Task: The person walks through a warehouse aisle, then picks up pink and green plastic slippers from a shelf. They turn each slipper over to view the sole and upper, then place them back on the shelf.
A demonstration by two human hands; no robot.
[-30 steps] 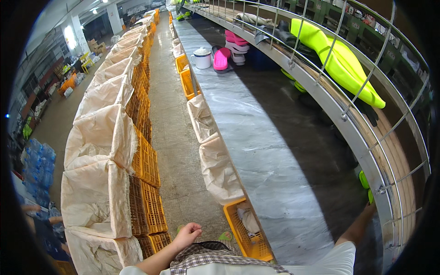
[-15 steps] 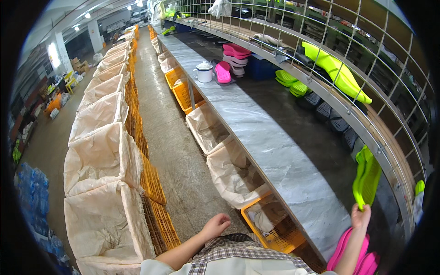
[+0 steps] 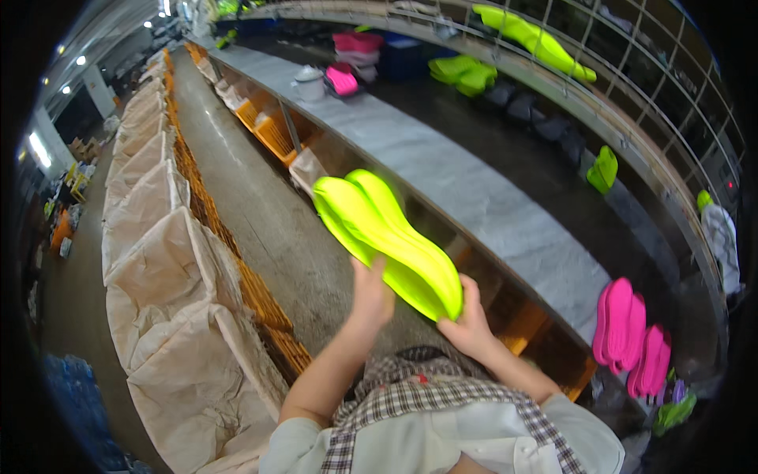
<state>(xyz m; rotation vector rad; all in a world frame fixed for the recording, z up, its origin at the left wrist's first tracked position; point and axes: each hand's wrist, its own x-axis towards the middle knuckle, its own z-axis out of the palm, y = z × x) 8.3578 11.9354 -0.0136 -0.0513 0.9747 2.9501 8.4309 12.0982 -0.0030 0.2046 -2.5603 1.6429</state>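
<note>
A pair of neon-yellow shoe soles (image 3: 387, 237) is held in front of my body, side by side and tilted, over the aisle and the near edge of the bench. My left hand (image 3: 373, 294) is closed on their lower left edge, slightly blurred. My right hand (image 3: 470, 322) grips the end nearest me, thumb below. Off to the right, bright pink soles (image 3: 620, 324) lie on the bench (image 3: 505, 217). Farther along the bench's dark back part are a small yellow-green sole piece (image 3: 603, 170) and a stack of yellow-green soles (image 3: 464, 74).
A row of cloth-lined crates (image 3: 150, 276) runs along the left. Orange crates (image 3: 272, 134) stand beneath the bench. A white lidded mug (image 3: 309, 84) and a pink sole (image 3: 342, 79) sit farther up. A wire-mesh rack (image 3: 616, 103) borders the right, with a long yellow sole (image 3: 537, 43) on it.
My right hand has brought the yellow soles from the bench's right side to in front of me. My left hand, empty before, has taken hold of them too. The view has shifted.
</note>
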